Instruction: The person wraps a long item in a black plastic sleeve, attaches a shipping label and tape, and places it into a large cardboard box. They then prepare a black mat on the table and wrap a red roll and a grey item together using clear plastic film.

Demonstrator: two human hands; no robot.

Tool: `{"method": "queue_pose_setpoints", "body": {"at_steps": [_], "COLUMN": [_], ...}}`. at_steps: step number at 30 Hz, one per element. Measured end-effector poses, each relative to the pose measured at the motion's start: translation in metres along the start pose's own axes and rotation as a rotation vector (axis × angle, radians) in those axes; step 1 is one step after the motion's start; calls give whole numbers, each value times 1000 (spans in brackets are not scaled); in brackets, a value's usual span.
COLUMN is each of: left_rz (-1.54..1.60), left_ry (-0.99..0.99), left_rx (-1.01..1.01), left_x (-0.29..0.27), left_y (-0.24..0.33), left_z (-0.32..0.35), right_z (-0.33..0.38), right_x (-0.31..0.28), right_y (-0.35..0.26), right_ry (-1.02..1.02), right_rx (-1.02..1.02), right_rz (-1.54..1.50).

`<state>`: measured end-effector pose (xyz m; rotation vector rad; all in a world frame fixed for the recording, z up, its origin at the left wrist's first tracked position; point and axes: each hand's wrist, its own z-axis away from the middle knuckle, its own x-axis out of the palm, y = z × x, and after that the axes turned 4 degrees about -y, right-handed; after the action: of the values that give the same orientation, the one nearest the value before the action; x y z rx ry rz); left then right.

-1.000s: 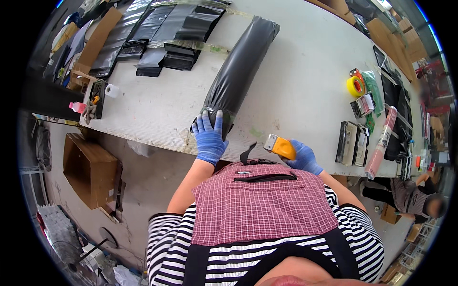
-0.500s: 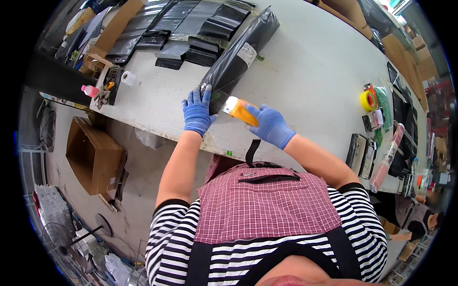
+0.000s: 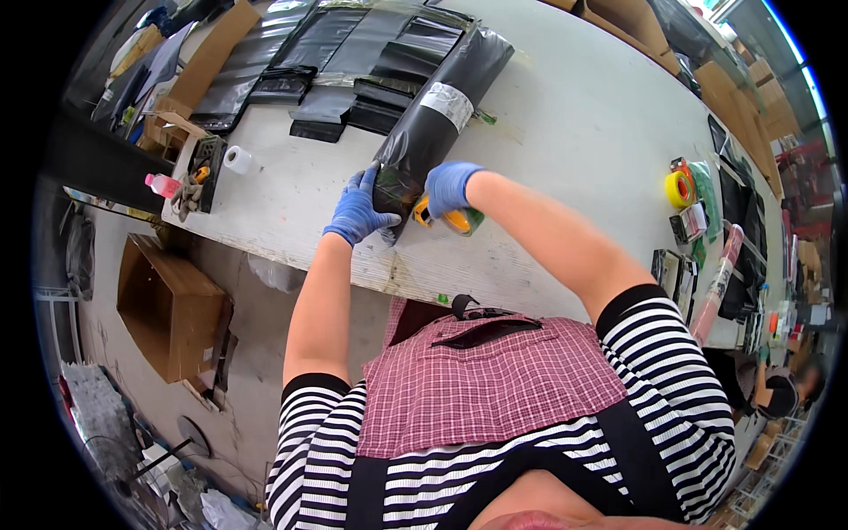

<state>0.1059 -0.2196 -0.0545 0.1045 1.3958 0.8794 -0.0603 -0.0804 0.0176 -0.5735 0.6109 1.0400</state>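
A long package wrapped in black plastic lies slantwise across the worktable, with a pale label band round its middle. My left hand, in a blue glove, holds its near end, fingers along the left side and thumb at the bottom corner. On the right of that end, my blue-gloved right hand is closed over a yellow-orange tape dispenser. The dispenser sits low by the package, its upper part hidden by the hand. Green shows at its right edge.
Black plastic bags lie in rows at the back left. A white roll and a pink bottle stand at the left corner. Yellow tape lies at the right. A cardboard box is on the floor. Another person is at far right.
My right hand has turned over and moved up and left, bringing the dispenser against the package's near end. My left hand has slid from on top to the package's left side.
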Motion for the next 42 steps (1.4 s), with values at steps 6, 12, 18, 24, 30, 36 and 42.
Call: {"method": "queue_pose_setpoints", "body": {"at_steps": [6,12,18,24,30,36,42], "left_rz": [84,234,144,393,1249,1103,1944], "left_ry": [-30,-71,94,-49,-434,-922,-879], "left_rx": [71,140,87,30,97,-85,-55], "left_x": [-3,-9,2,1,72,97,109], "left_y": [-4,-35,-36,-21,72,64,145], "left_z": [-10,-19,-13,-21,31,47,-43], "right_z": [-18,16,86,79,45,174,216], "right_x": [-17,-1,134,203,154,200,237], "right_y": [5,62,191,189,45,39,14], "right_ry": [-205,-265,415,1284,738,44,667], "right_rx": [63,61,119,733,-72,-84,225], "right_rz": [15,-150,-1537,-332,-1677,-2632,-1843]}}
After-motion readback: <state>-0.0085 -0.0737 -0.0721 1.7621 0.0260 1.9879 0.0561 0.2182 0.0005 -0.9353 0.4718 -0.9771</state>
